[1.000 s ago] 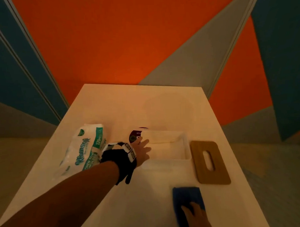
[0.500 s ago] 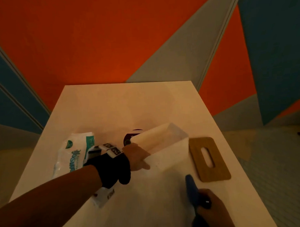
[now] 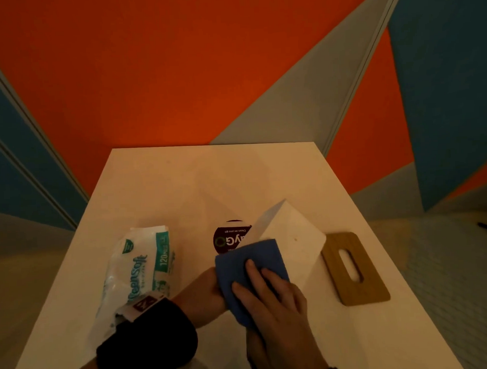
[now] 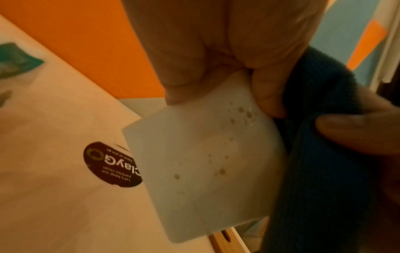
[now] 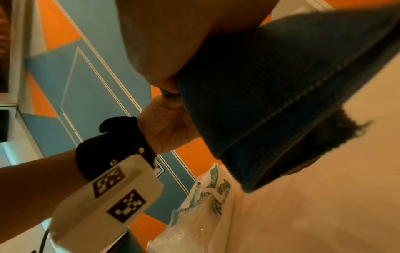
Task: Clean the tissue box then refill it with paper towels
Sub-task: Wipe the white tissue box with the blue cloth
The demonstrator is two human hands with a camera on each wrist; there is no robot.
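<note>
While left hand (image 3: 210, 293) grips the tilted box (image 3: 291, 238) mid-frame, and right hand (image 3: 271, 296) presses cloth (image 3: 250, 253) flat-fingered, best wipe firmly over spots.

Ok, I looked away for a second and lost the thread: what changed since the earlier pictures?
The left hand lifted the box off the table and tipped it on end. The right hand picked up the cloth from the table's near edge and now presses it against the box. The towel pack, wooden lid and round sticker stayed put.
</note>
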